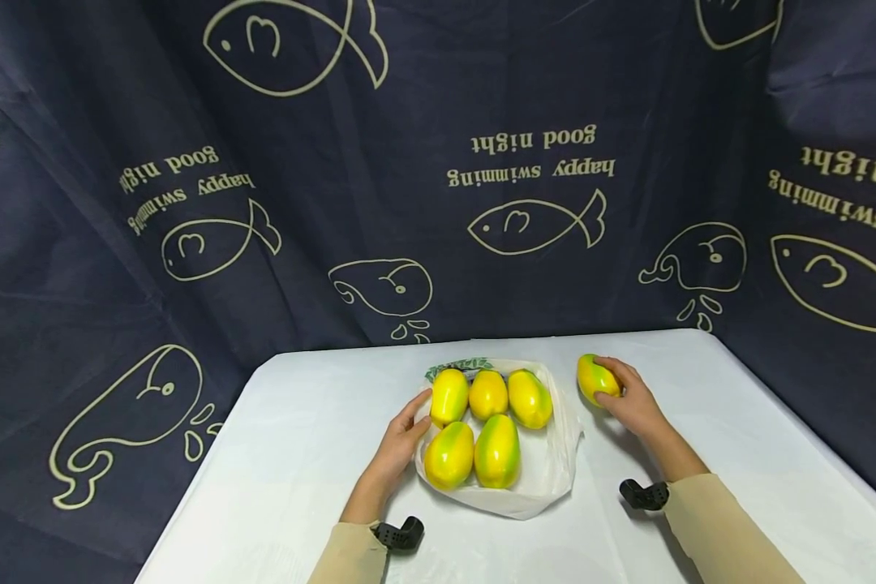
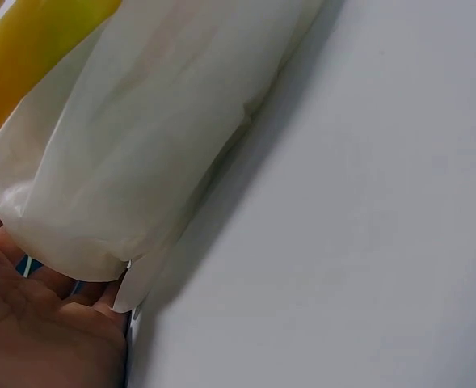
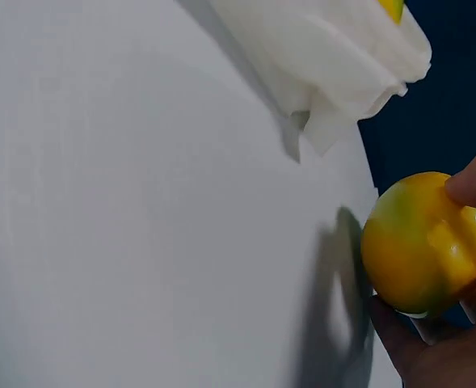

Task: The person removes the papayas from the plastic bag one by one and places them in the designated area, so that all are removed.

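Note:
My right hand (image 1: 635, 403) grips a yellow-green mango (image 1: 595, 380) at the back right of the table, thumb on the near side and fingers around the far side. In the right wrist view the mango (image 3: 419, 242) sits between thumb and fingers, its shadow on the table beside it. A white plastic bag (image 1: 529, 504) lies at the middle with its mouth spread wide, holding several mangoes (image 1: 496, 454). Beside the bag's left edge, my left hand (image 1: 400, 442) touches the rim with extended fingers, near the back left mango (image 1: 449, 397). Its fingertips are partly hidden behind the bag (image 2: 132, 170) in the left wrist view.
The white-covered table (image 1: 314, 454) ends at a dark curtain (image 1: 438, 300) with fish and whale drawings, which also rises on both sides. A green leaf print (image 1: 474, 364) shows on the bag's far edge. Each wrist wears a black camera (image 1: 400, 534).

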The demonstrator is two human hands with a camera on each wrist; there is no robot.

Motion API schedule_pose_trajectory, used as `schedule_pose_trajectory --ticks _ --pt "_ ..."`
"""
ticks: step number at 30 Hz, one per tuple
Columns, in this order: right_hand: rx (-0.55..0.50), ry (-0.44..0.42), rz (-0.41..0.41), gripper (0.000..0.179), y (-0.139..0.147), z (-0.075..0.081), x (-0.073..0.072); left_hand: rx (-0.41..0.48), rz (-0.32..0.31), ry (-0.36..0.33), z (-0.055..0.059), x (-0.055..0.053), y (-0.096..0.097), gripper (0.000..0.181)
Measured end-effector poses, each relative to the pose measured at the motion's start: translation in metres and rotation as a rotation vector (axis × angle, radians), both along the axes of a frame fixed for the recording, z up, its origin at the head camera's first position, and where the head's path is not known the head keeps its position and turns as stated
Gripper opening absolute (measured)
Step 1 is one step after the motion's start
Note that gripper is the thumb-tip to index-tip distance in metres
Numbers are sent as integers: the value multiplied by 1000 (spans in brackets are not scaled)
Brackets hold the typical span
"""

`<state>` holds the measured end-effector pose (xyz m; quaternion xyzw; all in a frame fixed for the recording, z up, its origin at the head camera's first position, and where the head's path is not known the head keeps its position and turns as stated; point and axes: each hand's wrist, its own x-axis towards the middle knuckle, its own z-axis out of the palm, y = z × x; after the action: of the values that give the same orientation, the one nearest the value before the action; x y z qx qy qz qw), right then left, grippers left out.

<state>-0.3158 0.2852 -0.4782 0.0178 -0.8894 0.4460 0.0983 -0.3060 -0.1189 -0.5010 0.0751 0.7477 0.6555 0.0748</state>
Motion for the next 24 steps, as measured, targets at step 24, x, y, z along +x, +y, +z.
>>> schedule_pose_trajectory --ticks 24 --pt "132 68 -73 68 5 -3 1 8 -14 11 0 -2 -1 52"
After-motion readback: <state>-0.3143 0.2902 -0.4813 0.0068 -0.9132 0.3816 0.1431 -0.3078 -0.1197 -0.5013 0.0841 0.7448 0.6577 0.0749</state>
